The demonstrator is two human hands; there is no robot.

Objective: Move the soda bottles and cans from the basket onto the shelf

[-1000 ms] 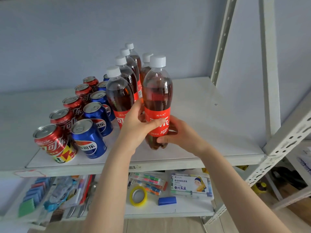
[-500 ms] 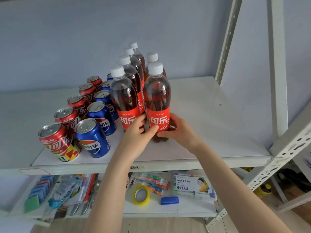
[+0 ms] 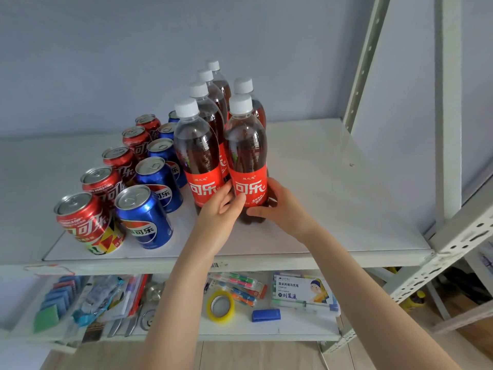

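Observation:
A cola bottle (image 3: 246,153) with a white cap and red label stands upright on the white shelf (image 3: 333,198), at the front of the right row. Both hands wrap its lower part: my left hand (image 3: 222,209) from the left, my right hand (image 3: 277,206) from the right. A second front bottle (image 3: 198,156) stands touching it on the left, with several more bottles behind. Further left stand a row of red cans (image 3: 88,222) and a row of blue cans (image 3: 145,217). The basket is not in view.
The shelf's right half is bare up to the grey wall. Perforated metal uprights (image 3: 450,102) rise at the right. The lower shelf (image 3: 293,327) holds a tape roll (image 3: 221,305), marker packs, a blue eraser and stationery.
The bottle went from held above the front of the shelf to standing further back beside the left front bottle. Both hands stayed on it and slid lower.

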